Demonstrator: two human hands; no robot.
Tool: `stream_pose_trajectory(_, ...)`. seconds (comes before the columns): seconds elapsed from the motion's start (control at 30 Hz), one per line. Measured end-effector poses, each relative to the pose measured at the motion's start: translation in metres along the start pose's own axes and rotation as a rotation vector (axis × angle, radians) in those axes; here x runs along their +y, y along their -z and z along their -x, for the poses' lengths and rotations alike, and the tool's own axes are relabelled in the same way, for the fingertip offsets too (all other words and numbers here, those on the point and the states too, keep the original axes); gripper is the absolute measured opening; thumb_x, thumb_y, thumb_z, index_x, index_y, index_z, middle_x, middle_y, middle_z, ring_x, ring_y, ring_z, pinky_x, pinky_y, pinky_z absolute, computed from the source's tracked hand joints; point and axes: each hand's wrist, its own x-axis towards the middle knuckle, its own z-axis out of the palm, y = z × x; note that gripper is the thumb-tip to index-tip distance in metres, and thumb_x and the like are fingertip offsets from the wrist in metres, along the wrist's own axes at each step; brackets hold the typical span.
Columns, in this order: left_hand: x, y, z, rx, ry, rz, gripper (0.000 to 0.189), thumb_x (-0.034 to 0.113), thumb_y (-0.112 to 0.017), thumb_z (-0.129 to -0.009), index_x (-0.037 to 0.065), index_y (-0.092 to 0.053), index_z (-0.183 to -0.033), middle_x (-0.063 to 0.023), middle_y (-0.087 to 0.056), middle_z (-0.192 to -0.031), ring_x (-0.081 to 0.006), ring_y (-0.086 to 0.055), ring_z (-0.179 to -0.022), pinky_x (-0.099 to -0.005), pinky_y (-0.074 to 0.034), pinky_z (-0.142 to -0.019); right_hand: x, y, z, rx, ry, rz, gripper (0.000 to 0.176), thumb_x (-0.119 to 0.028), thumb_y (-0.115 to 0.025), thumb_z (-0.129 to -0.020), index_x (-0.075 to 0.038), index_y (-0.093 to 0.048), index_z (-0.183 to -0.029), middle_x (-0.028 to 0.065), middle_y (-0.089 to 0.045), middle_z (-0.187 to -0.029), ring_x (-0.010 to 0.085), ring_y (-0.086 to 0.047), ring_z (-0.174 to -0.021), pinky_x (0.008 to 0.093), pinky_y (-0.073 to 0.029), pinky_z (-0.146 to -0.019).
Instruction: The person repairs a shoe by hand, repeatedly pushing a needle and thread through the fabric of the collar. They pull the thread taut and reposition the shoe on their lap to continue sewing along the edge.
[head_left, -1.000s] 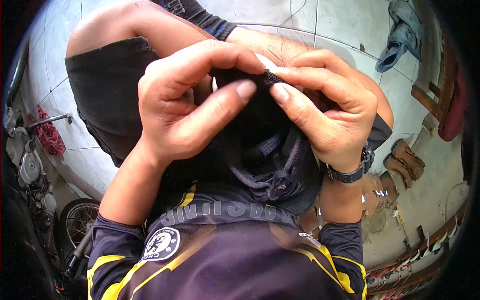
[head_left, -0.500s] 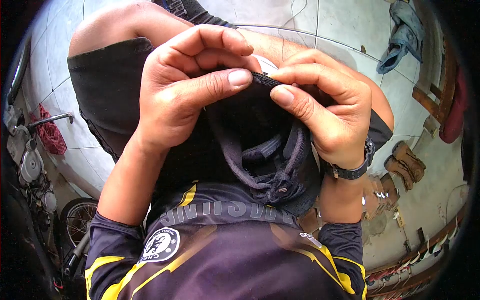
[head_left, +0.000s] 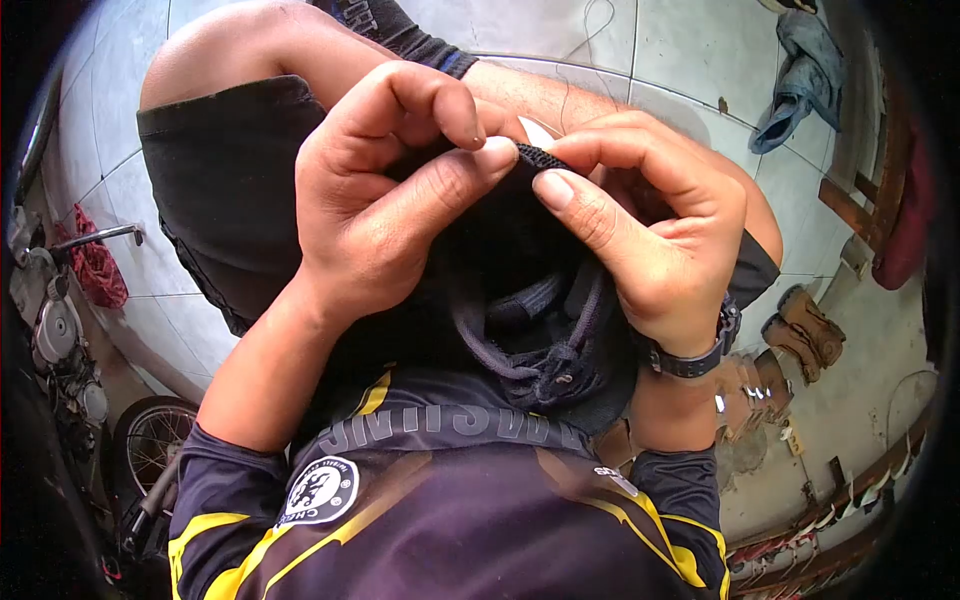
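Observation:
Between both hands is the edge of a black fabric item (head_left: 541, 158), with a woven rim showing between the fingertips. My left hand (head_left: 385, 190) pinches the left end of that rim between thumb and fingers. On its right part, my right hand (head_left: 650, 200) closes thumb and forefinger around the edge. A small white piece (head_left: 537, 130) shows just behind the rim. Thin dark thread (head_left: 590, 38) loops over the floor beyond the hands. Dark knotted straps (head_left: 550, 370) hang below, in my lap. Whether a needle is held cannot be made out.
Crossed legs in black shorts (head_left: 225, 170) surround the work. A blue cloth (head_left: 803, 85) lies on the tiled floor at upper right, brown boots (head_left: 803, 332) at right. Motorcycle parts (head_left: 60, 325) and a red bag (head_left: 97, 265) are at left.
My left hand has shifted slightly right, its forefinger curling down nearer the thumb. My right hand has moved slightly left. More of the white piece and the thread shows.

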Motion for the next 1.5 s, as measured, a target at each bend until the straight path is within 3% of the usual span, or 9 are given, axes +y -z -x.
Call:
stream_pose_trajectory(0.23,-0.001,0.002,-0.003,-0.092,-0.085,-0.163,0.027,-0.014,-0.066,-0.090,0.001,-0.053,-0.108,-0.0163,-0.071,-0.110,-0.0167,-0.067,-0.103,-0.0290,-0.053,-0.093,0.004,-0.002,-0.003,0.041,0.046,-0.095,0.015,0.002,-0.079,-0.084,0.006,-0.074,-0.097,0.0051,-0.070,-0.091,0.0083,-0.060,-0.078,0.0202,-0.044,-0.069)
stream_pose_trajectory(0.5,0.004,0.000,0.001,-0.028,-0.001,-0.302,0.030,-0.016,-0.068,-0.090,0.000,-0.051,-0.109,-0.0159,-0.072,-0.109,-0.0173,-0.068,-0.105,-0.0303,-0.054,-0.096,0.002,0.003,-0.013,0.124,0.624,0.440,0.024,0.006,-0.086,-0.069,-0.002,-0.076,-0.089,0.0090,-0.071,-0.087,0.0193,-0.070,-0.074,0.0272,-0.052,-0.063)
stream_pose_trajectory(0.7,-0.001,-0.002,-0.001,-0.018,-0.065,-0.176,0.028,-0.017,-0.065,-0.090,0.002,-0.048,-0.101,-0.0169,-0.072,-0.107,-0.0175,-0.068,-0.103,-0.0310,-0.054,-0.095,-0.002,0.006,-0.019,0.069,0.788,0.632,0.024,0.001,-0.088,-0.067,-0.003,-0.075,-0.087,0.0097,-0.072,-0.085,0.0250,-0.072,-0.075,0.0306,-0.056,-0.064)
stream_pose_trajectory(0.8,-0.002,-0.003,-0.001,-0.003,-0.081,-0.115,0.027,-0.017,-0.064,-0.091,0.003,-0.047,-0.098,-0.0173,-0.072,-0.106,-0.0175,-0.068,-0.102,-0.0312,-0.054,-0.093,-0.004,0.004,-0.020,0.050,0.748,0.618,0.021,0.004,-0.085,-0.070,-0.002,-0.074,-0.087,0.0105,-0.072,-0.087,0.0220,-0.072,-0.074,0.0287,-0.054,-0.062)
stream_pose_trajectory(0.93,-0.001,-0.006,0.001,0.045,-0.049,-0.055,0.027,-0.015,-0.065,-0.091,0.003,-0.047,-0.097,-0.0174,-0.072,-0.106,-0.0175,-0.068,-0.101,-0.0307,-0.054,-0.092,-0.005,0.006,-0.011,-0.055,0.388,0.343,0.018,0.010,-0.078,-0.077,0.001,-0.073,-0.092,0.0100,-0.070,-0.096,0.0129,-0.067,-0.080,0.0234,-0.050,-0.069)
stream_pose_trajectory(1.13,-0.004,0.000,0.000,-0.028,-0.088,-0.150,0.027,-0.014,-0.067,-0.090,0.003,-0.049,-0.100,-0.0182,-0.073,-0.106,-0.0191,-0.069,-0.101,-0.0317,-0.054,-0.093,0.003,0.000,-0.004,0.020,-0.164,-0.345,0.020,0.008,-0.080,-0.079,0.004,-0.072,-0.097,0.0081,-0.073,-0.096,0.0111,-0.068,-0.085,0.0231,-0.053,-0.080)
stream_pose_trajectory(1.3,-0.001,-0.006,-0.005,-0.046,-0.067,-0.107,0.029,-0.015,-0.068,-0.088,0.002,-0.050,-0.103,-0.0197,-0.073,-0.105,-0.0213,-0.070,-0.102,-0.0329,-0.054,-0.094,0.004,0.005,-0.004,0.025,-0.228,-0.402,0.022,0.005,-0.082,-0.079,0.003,-0.072,-0.099,0.0081,-0.074,-0.097,0.0112,-0.068,-0.087,0.0232,-0.053,-0.082)
stream_pose_trajectory(1.4,-0.005,-0.005,-0.004,-0.042,-0.098,-0.077,0.029,-0.016,-0.069,-0.088,0.002,-0.050,-0.103,-0.0204,-0.072,-0.106,-0.0222,-0.070,-0.101,-0.0335,-0.054,-0.094,0.007,0.006,-0.004,-0.015,-0.147,-0.403,0.021,0.002,-0.080,-0.082,0.003,-0.073,-0.102,0.0084,-0.074,-0.097,0.0111,-0.068,-0.088,0.0227,-0.052,-0.083)
stream_pose_trajectory(1.5,-0.005,-0.003,-0.001,0.007,-0.026,-0.032,0.029,-0.015,-0.069,-0.088,0.002,-0.050,-0.102,-0.0208,-0.072,-0.105,-0.0230,-0.070,-0.101,-0.0345,-0.054,-0.094,0.002,0.017,-0.004,0.026,-0.050,-0.230,0.015,-0.003,-0.070,-0.092,0.004,-0.074,-0.105,0.0107,-0.075,-0.101,0.0055,-0.057,-0.073,0.0199,-0.044,-0.066)
